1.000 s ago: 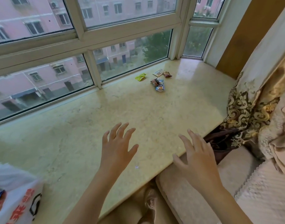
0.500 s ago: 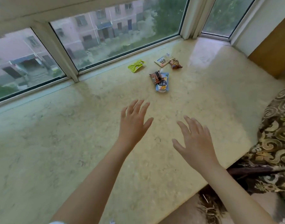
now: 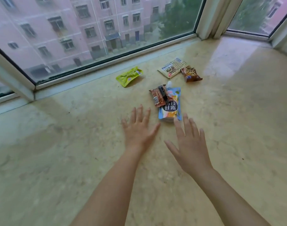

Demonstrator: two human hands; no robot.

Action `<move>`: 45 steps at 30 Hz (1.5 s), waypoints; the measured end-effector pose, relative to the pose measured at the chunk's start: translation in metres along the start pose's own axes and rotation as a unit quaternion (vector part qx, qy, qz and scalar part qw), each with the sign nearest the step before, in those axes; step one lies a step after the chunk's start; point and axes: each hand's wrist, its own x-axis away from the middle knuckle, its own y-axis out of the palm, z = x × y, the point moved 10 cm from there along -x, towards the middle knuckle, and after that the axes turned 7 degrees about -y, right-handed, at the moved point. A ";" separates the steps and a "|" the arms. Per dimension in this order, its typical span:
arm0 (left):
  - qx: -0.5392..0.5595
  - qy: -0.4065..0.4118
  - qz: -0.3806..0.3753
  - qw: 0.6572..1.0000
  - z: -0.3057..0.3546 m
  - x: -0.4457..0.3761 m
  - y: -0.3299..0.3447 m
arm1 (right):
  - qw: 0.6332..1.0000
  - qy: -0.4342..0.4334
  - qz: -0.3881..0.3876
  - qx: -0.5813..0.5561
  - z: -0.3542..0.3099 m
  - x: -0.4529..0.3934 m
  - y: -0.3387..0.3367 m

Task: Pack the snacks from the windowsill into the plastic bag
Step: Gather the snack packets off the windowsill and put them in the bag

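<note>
The blue pouch [image 3: 170, 106] lies flat on the windowsill [image 3: 58, 160], long axis running from the near edge toward the window, spout end far. A brown wrapper [image 3: 158, 95] overlaps its far left corner. A green packet [image 3: 128, 76], a striped packet [image 3: 172, 67] and a second brown wrapper [image 3: 190, 74] lie beyond, close to the window edge. The right hand [image 3: 190, 144] is nearer: its fingertips reach the pouch's near end, contact not confirmable. The left hand [image 3: 138, 129] hovers just left. Both hands are spread flat and empty. The plastic bag is out of view.
</note>
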 end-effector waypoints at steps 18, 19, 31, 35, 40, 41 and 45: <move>0.426 -0.111 -0.041 0.897 0.040 -0.096 -0.009 | 0.827 0.286 0.043 -0.482 0.061 -0.111 0.030; 0.453 -0.105 -0.060 0.883 0.039 -0.095 -0.009 | 0.799 0.299 0.036 -0.521 0.060 -0.107 0.031; 0.586 -0.142 -0.096 0.792 -0.023 -0.021 -0.047 | 0.783 0.271 0.031 -0.559 0.029 -0.043 0.003; 0.580 -0.131 -0.096 0.798 -0.043 0.027 -0.086 | 0.774 0.265 0.041 -0.574 0.010 -0.003 -0.025; 0.582 -0.126 -0.084 0.799 -0.074 0.102 -0.144 | 0.764 0.248 0.057 -0.592 -0.020 0.056 -0.070; 0.581 -0.126 -0.079 0.800 -0.081 0.118 -0.154 | 0.763 0.244 0.058 -0.596 -0.027 0.069 -0.078; 0.574 -0.123 -0.060 0.807 -0.105 0.185 -0.193 | 0.761 0.224 0.062 -0.606 -0.060 0.125 -0.112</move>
